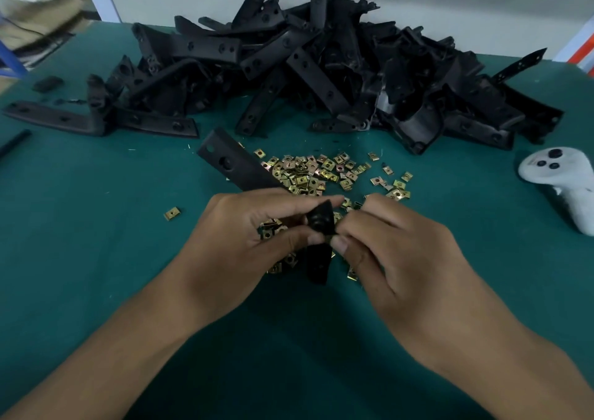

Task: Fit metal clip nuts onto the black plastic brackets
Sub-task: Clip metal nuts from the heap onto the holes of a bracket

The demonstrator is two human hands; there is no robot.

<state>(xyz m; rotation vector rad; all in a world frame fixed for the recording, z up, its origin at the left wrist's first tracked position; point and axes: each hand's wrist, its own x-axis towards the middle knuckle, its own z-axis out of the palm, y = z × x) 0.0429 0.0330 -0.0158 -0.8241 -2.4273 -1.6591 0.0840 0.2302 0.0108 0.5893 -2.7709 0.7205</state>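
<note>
Bracket in hand: black plastic bracket (319,226), held at the centre of the frame just above the green table (96,259); one long arm runs up and left past the scattered nuts, a shorter arm hangs down toward the lower centre.
Left hand: left hand (244,230) grips the bracket at its bend, thumb pressed on the near face and fingers curled round the back.
Right hand: right hand (395,246) meets the bracket's right edge, thumb and forefinger pinched together on a small piece there; it is mostly hidden, so I cannot tell for certain that it is a clip nut.
Clip nuts: loose clip nuts (315,172), brass-coloured, spread over the table just above and beneath the hands; one stray nut (171,213) lies apart at left of centre.
Bracket pile: heap of brackets (321,66) across the upper half of the frame, well apart from the hands.
Other: white handheld controller (559,178) lying at the right edge; small black block (48,83) at upper left.
</note>
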